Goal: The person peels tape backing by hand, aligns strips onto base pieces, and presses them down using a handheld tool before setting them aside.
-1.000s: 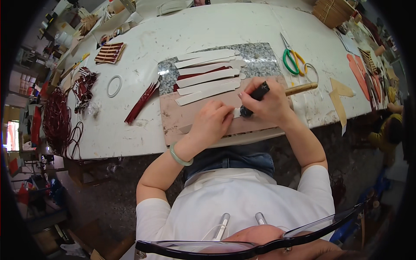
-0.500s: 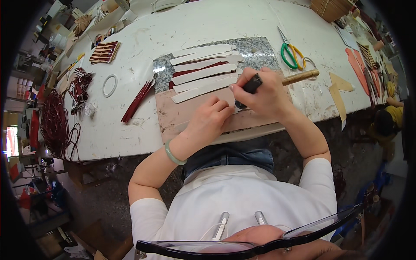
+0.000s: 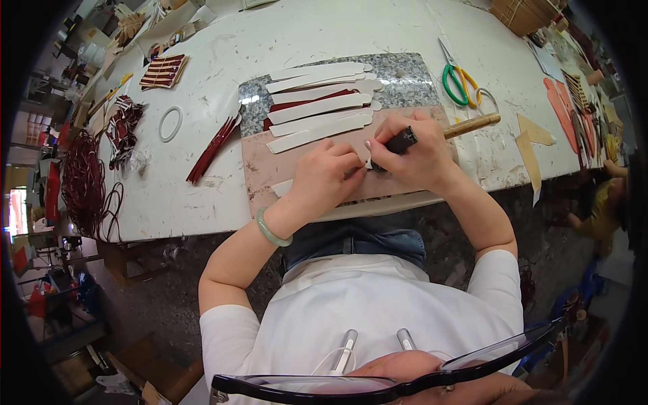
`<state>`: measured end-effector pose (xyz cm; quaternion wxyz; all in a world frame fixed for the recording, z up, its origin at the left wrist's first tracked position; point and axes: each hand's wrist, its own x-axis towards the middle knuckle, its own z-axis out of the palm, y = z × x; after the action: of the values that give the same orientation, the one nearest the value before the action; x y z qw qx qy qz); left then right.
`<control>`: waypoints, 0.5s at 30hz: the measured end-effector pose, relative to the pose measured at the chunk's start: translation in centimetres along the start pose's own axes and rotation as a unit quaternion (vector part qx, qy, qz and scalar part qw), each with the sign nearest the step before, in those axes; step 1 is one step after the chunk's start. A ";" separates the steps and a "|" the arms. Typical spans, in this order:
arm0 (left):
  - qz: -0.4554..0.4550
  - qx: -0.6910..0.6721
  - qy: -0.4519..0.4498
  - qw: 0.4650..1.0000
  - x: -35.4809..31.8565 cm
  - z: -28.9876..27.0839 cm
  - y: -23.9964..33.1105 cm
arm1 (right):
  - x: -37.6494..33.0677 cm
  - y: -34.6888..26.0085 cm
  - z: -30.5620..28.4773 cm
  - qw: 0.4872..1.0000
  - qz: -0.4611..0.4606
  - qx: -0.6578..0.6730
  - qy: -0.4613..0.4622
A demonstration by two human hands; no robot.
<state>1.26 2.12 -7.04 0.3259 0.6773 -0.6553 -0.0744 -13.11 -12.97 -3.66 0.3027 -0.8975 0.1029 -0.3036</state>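
My right hand [image 3: 420, 152] is wrapped around the black head of a hammer [image 3: 403, 140], its wooden handle pointing off to the right. The lower end of the head is down at the pinkish-tan board [image 3: 260, 165]. Close beside it, the curled fingers of my left hand [image 3: 329, 170] press on a white strip [image 3: 281, 188]. Most of that strip is hidden under the hand; one end shows by my wrist. Beyond my hands, several white strips [image 3: 320, 126] with rounded tips lie in a row, with dark red pieces [image 3: 351, 94] among them, partly over a speckled grey stone slab [image 3: 405, 71].
To the right lie scissors [image 3: 455, 86] with green and yellow handles and tan offcuts [image 3: 530, 158]. On the left are a bundle of dark red strips [image 3: 212, 152], a pale ring [image 3: 171, 124], a striped stack [image 3: 164, 71] and coiled red cord [image 3: 84, 175]. A person [image 3: 604, 209] is at far right.
The hammer head has tilted and its lower end has come down nearer my left fingers. My left hand has shifted slightly right and up, and more of the strip's end shows.
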 end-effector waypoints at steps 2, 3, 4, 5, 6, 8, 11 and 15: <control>0.003 -0.010 0.022 1.000 0.0 0.4 0.0 | -0.1 0.0 -0.1 1.000 -0.004 0.003 0.000; 0.008 -0.018 0.045 0.999 -0.1 0.6 -0.1 | 0.0 0.0 0.0 1.000 -0.008 0.005 0.001; 0.006 -0.017 0.045 0.999 -0.1 0.6 -0.1 | 0.1 -0.3 -0.2 1.000 -0.009 0.007 -0.001; 0.008 -0.019 0.050 0.999 -0.1 0.5 -0.2 | 0.2 -0.8 -0.4 1.000 -0.013 0.008 -0.001; 0.012 -0.022 0.053 0.998 0.0 0.6 -0.1 | 0.1 -1.1 -0.6 1.000 -0.015 0.006 -0.001; 0.018 -0.032 0.054 0.998 0.1 0.5 -0.1 | 0.0 -0.3 0.5 1.000 -0.021 -0.004 0.008; 0.028 -0.046 0.055 0.997 -0.2 0.6 -0.5 | 0.0 -0.2 0.4 0.999 -0.032 -0.021 0.011; 0.032 -0.042 0.046 0.998 -0.3 0.6 -0.6 | 0.5 -1.6 -0.2 0.999 -0.042 -0.005 0.010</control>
<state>1.44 2.14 -7.89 0.3861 0.6442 -0.6574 -0.0607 -12.78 -12.00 -2.34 0.2845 -0.8993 0.0694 -0.3248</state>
